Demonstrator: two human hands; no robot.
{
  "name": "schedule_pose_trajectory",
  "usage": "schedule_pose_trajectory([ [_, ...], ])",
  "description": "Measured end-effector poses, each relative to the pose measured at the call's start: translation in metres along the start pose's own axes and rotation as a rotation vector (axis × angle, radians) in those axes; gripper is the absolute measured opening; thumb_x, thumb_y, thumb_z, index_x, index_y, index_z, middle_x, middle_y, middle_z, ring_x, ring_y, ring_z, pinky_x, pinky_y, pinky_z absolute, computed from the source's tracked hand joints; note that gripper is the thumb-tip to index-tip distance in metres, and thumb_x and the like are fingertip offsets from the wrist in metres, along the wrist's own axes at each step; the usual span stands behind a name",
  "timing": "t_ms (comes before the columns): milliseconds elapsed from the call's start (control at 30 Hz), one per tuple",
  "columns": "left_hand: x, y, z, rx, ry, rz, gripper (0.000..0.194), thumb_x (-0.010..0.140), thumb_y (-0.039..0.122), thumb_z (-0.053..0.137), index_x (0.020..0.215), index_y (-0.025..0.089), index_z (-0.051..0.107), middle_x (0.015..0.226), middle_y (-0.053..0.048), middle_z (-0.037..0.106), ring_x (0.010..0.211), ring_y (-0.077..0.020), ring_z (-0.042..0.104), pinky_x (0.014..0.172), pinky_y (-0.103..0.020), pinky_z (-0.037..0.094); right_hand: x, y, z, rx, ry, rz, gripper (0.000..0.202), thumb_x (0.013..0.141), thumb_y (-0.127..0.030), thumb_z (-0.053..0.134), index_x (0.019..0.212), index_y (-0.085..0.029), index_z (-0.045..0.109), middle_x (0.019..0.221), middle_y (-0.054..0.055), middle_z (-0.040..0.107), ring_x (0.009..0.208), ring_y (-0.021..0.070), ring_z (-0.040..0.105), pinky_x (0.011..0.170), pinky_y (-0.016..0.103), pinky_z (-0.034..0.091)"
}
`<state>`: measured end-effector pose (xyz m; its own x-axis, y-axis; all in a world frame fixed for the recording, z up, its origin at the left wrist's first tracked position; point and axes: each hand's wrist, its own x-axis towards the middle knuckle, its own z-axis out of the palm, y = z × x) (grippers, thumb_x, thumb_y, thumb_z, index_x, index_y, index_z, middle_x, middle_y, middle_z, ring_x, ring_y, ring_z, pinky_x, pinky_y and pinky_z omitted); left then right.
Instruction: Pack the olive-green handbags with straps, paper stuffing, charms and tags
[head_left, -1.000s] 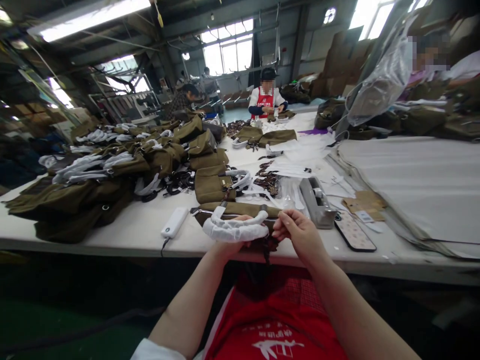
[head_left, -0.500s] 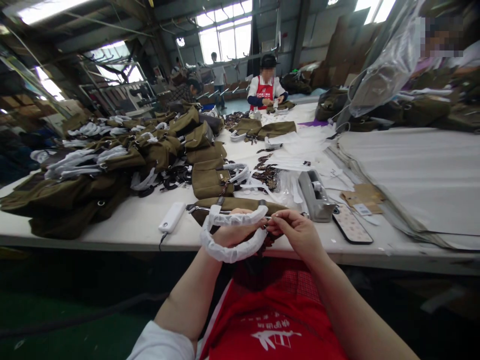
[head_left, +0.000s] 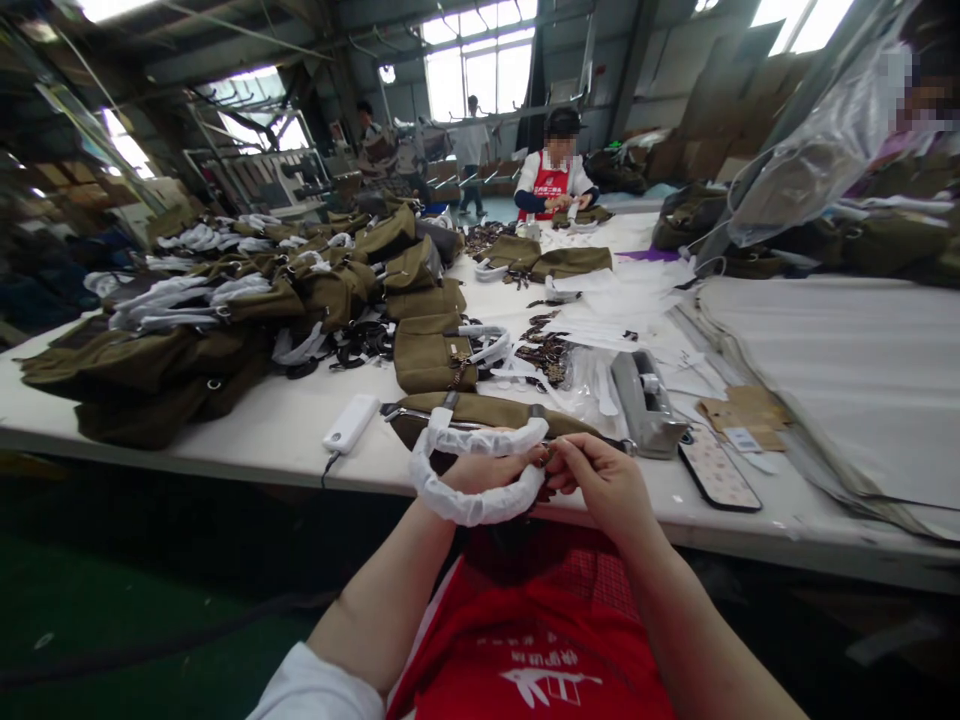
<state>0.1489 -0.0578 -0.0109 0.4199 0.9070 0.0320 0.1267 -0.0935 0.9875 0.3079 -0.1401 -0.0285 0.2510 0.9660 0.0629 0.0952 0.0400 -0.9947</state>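
Observation:
An olive bag lies at the table's front edge, its zipper side toward me. Its handle, wrapped in white paper, loops toward me. My left hand reaches through the loop, fingers closed near the handle's right end. My right hand is just right of it, thumb and forefinger pinched together. The fingertips of both hands meet at a small dark piece that I cannot make out. Behind this bag, another olive bag with a wrapped handle and a patterned charm lies flat.
Many olive bags are piled at the left. A white power bank lies left of my bag. To the right are a grey tape dispenser, a phone, brown card and white sheets. A person works across the table.
The view has shifted slightly, so the table and bags appear a little further right. Both hands stay together at the handle's right end, with only slight finger movement.

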Motion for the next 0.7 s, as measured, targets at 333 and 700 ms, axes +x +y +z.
schedule_pose_trajectory([
  [333,-0.004,0.011,0.009,0.205,-0.156,0.143,0.019,0.083,0.035,0.059,0.077,0.02,0.069,0.082,-0.005,0.071,0.078,-0.0206,0.064,0.088,-0.033,0.049,0.004,-0.002,0.005,-0.031,-0.011,-0.007,0.036,0.088,-0.052,0.058,0.09,-0.017,0.068,0.069,0.002,0.07,0.052,0.0131,0.064,0.047,0.022,0.051],
  [700,-0.002,0.005,0.007,0.441,-0.221,0.186,0.024,0.092,0.033,0.048,0.089,0.018,0.067,0.092,-0.006,0.072,0.085,-0.0195,0.066,0.091,-0.033,0.051,0.001,0.002,0.004,-0.124,0.009,-0.07,0.031,0.089,-0.048,0.06,0.093,-0.019,0.069,0.069,0.001,0.069,0.054,0.0124,0.064,0.05,0.021,0.053],
])
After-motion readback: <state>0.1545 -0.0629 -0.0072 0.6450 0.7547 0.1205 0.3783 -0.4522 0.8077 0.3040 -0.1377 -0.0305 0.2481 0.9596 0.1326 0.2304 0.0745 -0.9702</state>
